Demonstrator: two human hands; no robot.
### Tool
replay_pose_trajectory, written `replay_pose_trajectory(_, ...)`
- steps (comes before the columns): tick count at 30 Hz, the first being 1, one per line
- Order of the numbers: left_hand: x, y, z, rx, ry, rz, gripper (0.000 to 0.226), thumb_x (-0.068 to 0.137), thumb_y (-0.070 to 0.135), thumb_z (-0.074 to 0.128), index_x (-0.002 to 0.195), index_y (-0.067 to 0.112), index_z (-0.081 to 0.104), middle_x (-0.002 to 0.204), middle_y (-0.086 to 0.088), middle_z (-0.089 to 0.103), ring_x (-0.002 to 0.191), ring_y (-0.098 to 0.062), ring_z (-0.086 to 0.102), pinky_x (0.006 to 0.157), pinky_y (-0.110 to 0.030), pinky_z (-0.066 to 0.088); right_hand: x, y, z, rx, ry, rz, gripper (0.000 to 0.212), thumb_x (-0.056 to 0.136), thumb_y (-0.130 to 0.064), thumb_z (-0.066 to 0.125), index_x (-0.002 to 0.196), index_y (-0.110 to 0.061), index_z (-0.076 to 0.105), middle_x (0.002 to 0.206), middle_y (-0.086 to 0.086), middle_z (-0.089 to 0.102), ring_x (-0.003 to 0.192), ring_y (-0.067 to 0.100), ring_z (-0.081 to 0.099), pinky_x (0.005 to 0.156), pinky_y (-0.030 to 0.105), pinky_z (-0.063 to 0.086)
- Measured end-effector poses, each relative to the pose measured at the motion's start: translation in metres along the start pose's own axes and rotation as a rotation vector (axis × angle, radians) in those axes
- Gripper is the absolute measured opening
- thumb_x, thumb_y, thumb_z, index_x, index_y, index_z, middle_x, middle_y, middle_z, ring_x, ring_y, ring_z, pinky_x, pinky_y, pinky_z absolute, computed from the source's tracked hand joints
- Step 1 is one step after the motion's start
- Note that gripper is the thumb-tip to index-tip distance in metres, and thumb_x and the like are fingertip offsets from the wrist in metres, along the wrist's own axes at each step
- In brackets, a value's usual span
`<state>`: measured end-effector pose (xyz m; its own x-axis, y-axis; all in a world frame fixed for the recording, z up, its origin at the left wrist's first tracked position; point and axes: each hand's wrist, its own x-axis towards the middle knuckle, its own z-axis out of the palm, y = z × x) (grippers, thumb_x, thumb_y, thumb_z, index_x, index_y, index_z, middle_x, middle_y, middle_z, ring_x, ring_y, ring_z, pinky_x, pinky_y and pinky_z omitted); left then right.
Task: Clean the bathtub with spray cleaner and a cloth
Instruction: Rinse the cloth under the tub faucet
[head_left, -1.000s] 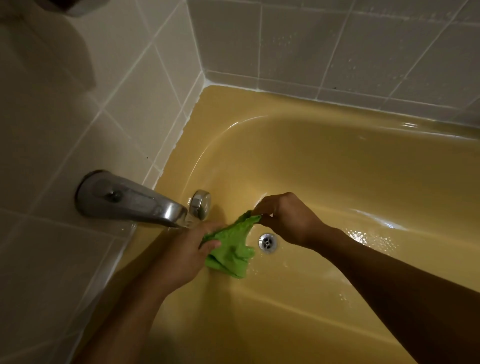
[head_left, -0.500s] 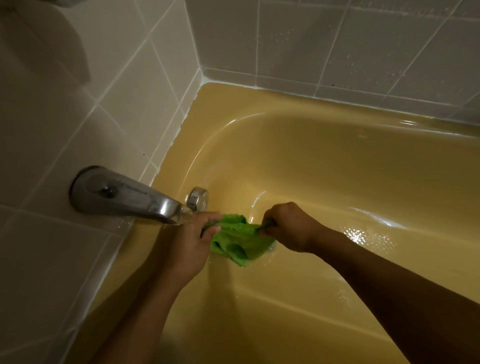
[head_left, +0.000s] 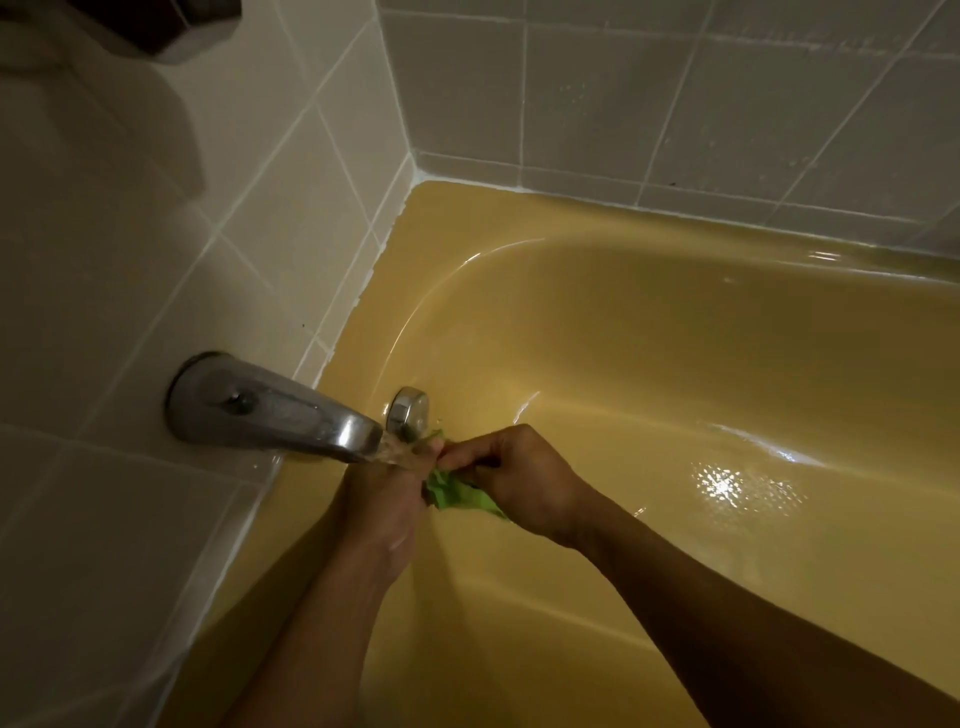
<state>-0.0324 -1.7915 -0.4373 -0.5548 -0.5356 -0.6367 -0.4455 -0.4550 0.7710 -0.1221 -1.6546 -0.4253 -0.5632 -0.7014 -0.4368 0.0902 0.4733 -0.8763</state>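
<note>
Head view: rinse step in hand. Green cloth (head_left: 457, 493) bunched under running spout (head_left: 291, 415), at 9 o'clock end of yellow bathtub (head_left: 649, 322). Left hand (head_left: 379, 501) curled, clutching cloth's near end. Right hand (head_left: 524, 480) at 3 o'clock of stream (head_left: 402, 449), fingers (head_left: 467, 458) bent, pinching the other end. Next move, likely: wring firmly, then wipe tub walls. Spray cleaner not in view.

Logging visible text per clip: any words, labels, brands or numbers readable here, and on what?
None can be read. The tap spout, overflow plate, green cloth, bathtub and wall tiles show no lettering.
The dark object at the top left is cut off and shows none either.
</note>
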Motion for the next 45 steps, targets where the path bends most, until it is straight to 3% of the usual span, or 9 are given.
replay_pose_trajectory(6,-0.016,-0.013,-0.005,0.333,0.128,0.138,0.008,0.091,0.017,0.077,0.095,0.023,0.081,0.092,0.005,0.080,0.091,-0.019,0.077,0.085,-0.051,0.063,-0.005,0.007,0.022,0.674,0.381,0.462,0.015,0.100,-0.004,0.059,0.103,0.006,0.069,0.092,0.022,0.072,0.083,0.035,0.075,0.076,0.043,0.064)
replay_pose_trajectory(9,-0.037,-0.008,-0.005,0.513,0.116,0.299,0.012,0.091,0.014,0.077,0.098,0.023,0.080,0.086,0.010,0.077,0.084,-0.004,0.074,0.068,-0.016,0.057,0.000,0.003,0.033,1.028,0.003,0.699,0.046,0.102,-0.050,0.053,0.113,-0.008,0.066,0.108,0.018,0.072,0.099,0.033,0.070,0.098,0.055,0.053)
replay_pose_trajectory(11,-0.046,-0.005,-0.007,0.495,0.041,0.325,0.020,0.090,0.002,0.075,0.107,0.012,0.078,0.087,0.013,0.073,0.083,0.009,0.069,0.063,-0.005,0.049,0.008,0.002,0.039,1.169,-0.179,0.660,0.055,0.105,-0.051,0.043,0.125,-0.005,0.065,0.118,0.017,0.072,0.105,0.028,0.068,0.096,0.045,0.053)
replay_pose_trajectory(16,-0.055,0.001,-0.021,0.537,-0.140,0.287,0.033,0.090,-0.007,0.070,0.117,0.011,0.074,0.090,0.021,0.071,0.085,0.012,0.069,0.072,-0.007,0.053,0.019,0.004,0.041,0.975,0.021,0.610,0.028,0.107,-0.002,0.039,0.097,0.005,0.065,0.089,0.018,0.070,0.073,0.024,0.066,0.060,0.031,0.058)
replay_pose_trajectory(25,-0.043,-0.006,-0.037,0.577,0.052,0.380,0.032,0.091,0.000,0.072,0.116,0.019,0.073,0.107,0.010,0.073,0.101,-0.004,0.068,0.082,-0.014,0.054,0.010,0.004,0.013,0.665,-0.173,0.469,0.023,0.100,0.002,0.056,0.121,0.000,0.064,0.100,0.018,0.073,0.083,0.028,0.070,0.072,0.039,0.060)
replay_pose_trajectory(32,-0.003,-0.008,-0.037,0.980,-0.364,0.497,0.081,0.088,0.019,0.079,0.150,0.053,0.040,0.149,0.023,0.050,0.141,-0.001,0.043,0.117,-0.032,0.040,0.004,-0.008,-0.020,-0.110,-0.210,0.216,0.015,0.088,-0.009,0.076,0.103,-0.006,0.073,0.098,0.009,0.076,0.088,0.023,0.072,0.081,0.035,0.061)
replay_pose_trajectory(37,0.021,0.001,-0.023,0.901,-0.555,0.461,0.050,0.089,0.011,0.071,0.129,0.039,0.065,0.120,0.014,0.067,0.112,-0.015,0.066,0.095,-0.048,0.057,-0.003,-0.025,-0.039,-0.342,-0.270,0.121,0.005,0.088,-0.016,0.077,0.091,-0.018,0.073,0.089,0.003,0.074,0.086,0.022,0.071,0.080,0.036,0.059)
replay_pose_trajectory(42,0.023,0.008,-0.015,0.887,-0.449,0.569,0.018,0.095,0.018,0.072,0.105,0.033,0.069,0.110,0.016,0.065,0.106,-0.005,0.062,0.092,-0.039,0.055,-0.014,-0.033,-0.061,-0.515,-0.053,0.063,0.017,0.084,-0.025,0.081,0.100,-0.019,0.078,0.078,-0.011,0.067,0.072,0.005,0.061,0.059,0.015,0.046)
replay_pose_trajectory(45,0.012,0.011,-0.006,0.758,-0.543,0.440,0.046,0.088,0.013,0.080,0.128,0.027,0.062,0.134,0.016,0.060,0.124,0.006,0.054,0.095,-0.010,0.047,-0.019,-0.033,-0.063,-0.415,-0.018,-0.006,0.016,0.085,-0.019,0.080,0.101,-0.022,0.080,0.082,-0.009,0.072,0.074,0.006,0.066,0.064,0.020,0.050)
